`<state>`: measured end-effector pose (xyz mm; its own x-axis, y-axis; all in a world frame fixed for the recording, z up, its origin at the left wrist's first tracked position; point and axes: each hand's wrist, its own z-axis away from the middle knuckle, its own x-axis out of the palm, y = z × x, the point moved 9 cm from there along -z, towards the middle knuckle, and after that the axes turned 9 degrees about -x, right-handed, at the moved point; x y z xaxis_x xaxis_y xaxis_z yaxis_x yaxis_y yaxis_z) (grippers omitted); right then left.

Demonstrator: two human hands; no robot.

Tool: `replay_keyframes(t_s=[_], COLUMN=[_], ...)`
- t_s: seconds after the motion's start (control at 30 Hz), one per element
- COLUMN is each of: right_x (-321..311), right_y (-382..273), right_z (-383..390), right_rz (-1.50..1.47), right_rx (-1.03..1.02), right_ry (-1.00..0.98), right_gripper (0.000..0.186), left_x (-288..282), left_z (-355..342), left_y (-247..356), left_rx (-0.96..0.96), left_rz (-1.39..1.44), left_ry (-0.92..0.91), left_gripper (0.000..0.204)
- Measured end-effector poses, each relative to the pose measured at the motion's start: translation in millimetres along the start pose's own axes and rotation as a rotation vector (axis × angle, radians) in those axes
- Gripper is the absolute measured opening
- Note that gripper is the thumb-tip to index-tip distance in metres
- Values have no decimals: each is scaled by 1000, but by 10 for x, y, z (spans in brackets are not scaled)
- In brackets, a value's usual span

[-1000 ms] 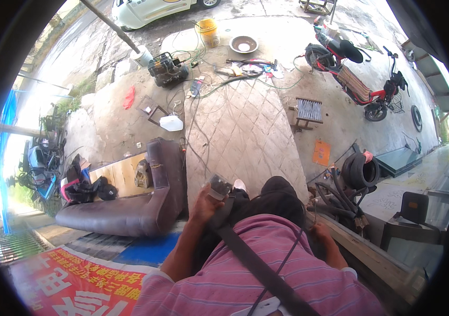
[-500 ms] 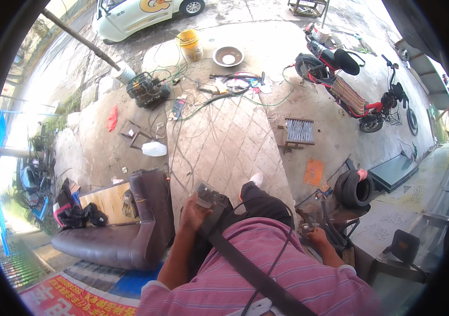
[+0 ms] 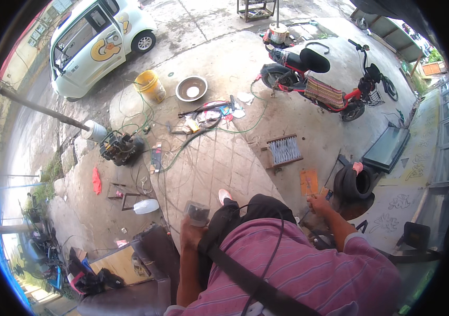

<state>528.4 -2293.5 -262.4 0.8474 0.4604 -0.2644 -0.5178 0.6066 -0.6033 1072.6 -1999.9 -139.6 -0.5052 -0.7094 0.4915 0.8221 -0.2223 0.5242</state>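
Note:
My left hand (image 3: 190, 234) is closed round a small grey, box-shaped case (image 3: 198, 213), perhaps clear plastic. It is held low in front of my left side, beside a black strap (image 3: 258, 282) that crosses my body. What is inside the case cannot be made out. My right hand (image 3: 317, 204) reaches out to the right with its fingers curled together. Anything between those fingers is too small to name. Just past them lies a small dark and orange packet (image 3: 328, 194). An orange sheet (image 3: 308, 181) lies on the ground beyond.
Stacked tyres (image 3: 354, 184) stand to the right, near a glass-topped panel (image 3: 387, 149). A slatted stool (image 3: 284, 151) and a red electric bike (image 3: 319, 89) are ahead. Farther left are a compressor (image 3: 120, 149), a yellow bucket (image 3: 150, 87) and a metal basin (image 3: 191, 89). A brown sofa (image 3: 156, 253) sits at left.
My body and view have turned and moved forward. The right hand has swung outward from beside my hip, away from the dark clutter. The left hand still holds the case.

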Motion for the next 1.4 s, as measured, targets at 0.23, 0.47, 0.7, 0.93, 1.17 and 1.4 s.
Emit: replay_keyframes(t_s=[0.23,0.47,0.7,0.93,1.17,1.4], right_x=[725,665,578,295,544,868], right_y=[-1046,-322,-1364,-2828,-3977,-4177], right_z=[193,-898,-1994,-3291,-4531,-5438], right_rz=[85,-103,2,165,150,129], right_rx=[118,159,203,50,-102,-107], right_ry=[-29,-86,-28,-21,-20,4], right_gripper=[20,19,21,26,31,31], left_x=[145,538,1086,1488,1707,2171], left_z=[-704,-1837,-3276,-4395,-5603,-6580], left_y=[762,1367,1800,2249,2905,3639], left_rx=[-176,-199,-150,-211,-192,-151], left_rz=[284,101,-40,57,-72,-106], left_ry=[210,185,140,108,56,95], left_gripper=[57,57,53,51,51,54])
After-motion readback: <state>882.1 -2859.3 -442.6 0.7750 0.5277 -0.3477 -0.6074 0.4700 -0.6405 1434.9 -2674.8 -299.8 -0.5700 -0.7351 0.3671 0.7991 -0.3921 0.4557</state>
